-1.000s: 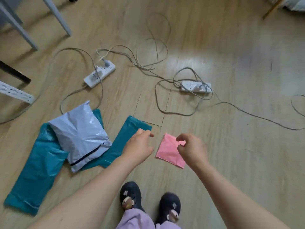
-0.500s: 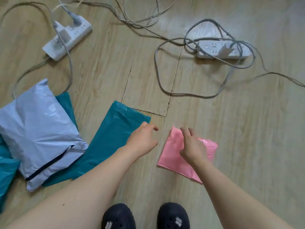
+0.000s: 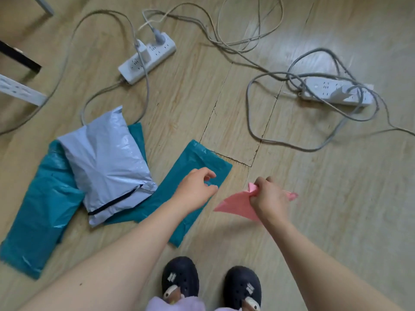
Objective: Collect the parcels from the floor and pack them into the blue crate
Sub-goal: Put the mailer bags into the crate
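Note:
My right hand [image 3: 267, 198] grips a small pink parcel [image 3: 235, 204] by its upper edge and holds it just off the wooden floor. My left hand [image 3: 196, 188] hovers with loosely curled fingers over the near end of a teal parcel [image 3: 197, 160] and holds nothing. A pale grey parcel [image 3: 105, 164] lies on top of a second, longer teal parcel [image 3: 42, 212] at the left. The blue crate is out of view.
Two white power strips [image 3: 148, 58] [image 3: 336, 94] lie on the floor ahead, with grey cables [image 3: 265, 140] looping between them. Table legs [image 3: 20, 89] stand at the far left. My dark shoes [image 3: 180, 277] are at the bottom.
My right hand closed on the pink parcel and raised it from the floor. My left hand stayed over the teal parcel's end. The camera pulled back.

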A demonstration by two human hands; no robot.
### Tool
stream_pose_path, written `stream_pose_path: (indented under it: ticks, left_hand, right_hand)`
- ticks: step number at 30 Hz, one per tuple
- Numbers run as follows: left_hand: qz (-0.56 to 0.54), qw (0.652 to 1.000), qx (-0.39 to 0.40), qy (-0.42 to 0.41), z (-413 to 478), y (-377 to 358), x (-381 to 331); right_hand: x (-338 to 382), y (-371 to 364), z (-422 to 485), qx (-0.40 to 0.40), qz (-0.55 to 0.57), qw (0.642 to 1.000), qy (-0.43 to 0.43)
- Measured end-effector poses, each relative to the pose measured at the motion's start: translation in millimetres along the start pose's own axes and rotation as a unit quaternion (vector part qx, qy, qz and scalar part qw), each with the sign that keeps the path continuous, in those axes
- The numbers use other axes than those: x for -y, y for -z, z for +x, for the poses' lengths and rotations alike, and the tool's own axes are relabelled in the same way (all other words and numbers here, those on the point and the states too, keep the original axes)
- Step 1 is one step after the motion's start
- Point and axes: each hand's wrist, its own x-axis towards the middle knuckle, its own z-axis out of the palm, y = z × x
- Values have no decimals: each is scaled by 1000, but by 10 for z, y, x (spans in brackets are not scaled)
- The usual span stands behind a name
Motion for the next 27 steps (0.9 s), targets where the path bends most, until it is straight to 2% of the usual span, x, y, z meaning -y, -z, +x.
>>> stream_pose_path:
  ticks: [4, 8, 12, 16, 19, 21, 23, 27]
  left_hand:
    - [-98, 993, -57, 42, -609, 566, -204]
    - [-191, 971, -112, 89, -1319, 1247, -421]
    - [-282, 934, -114, 187, -2004, 1991, -506]
    - [-423, 862, -122, 252, -2765, 2584, -284]
    - [-480, 821, -197, 238, -3356, 2884, 96]
    - [-521, 774, -274, 232, -3762, 3006, 390]
    - [-579, 720, -314, 218, -4213, 3086, 626]
    - [-618, 675, -343, 212, -4994, 3054, 1257]
  right_hand:
    - [621, 714, -603, -6, 37, 997, 68]
    - [1337, 1423, -1238, -20, 79, 983, 164]
    - [2076, 1992, -1819, -33, 60, 957, 283]
    - [2795, 2315, -2396, -17, 11, 915, 403]
    - [3255, 2381, -2908, 14, -44, 882, 468]
    - [3493, 2352, -3253, 45, -105, 866, 487]
    - [3716, 2286, -3592, 53, -162, 853, 493]
    - [4065, 2056, -4248, 73, -206, 830, 513]
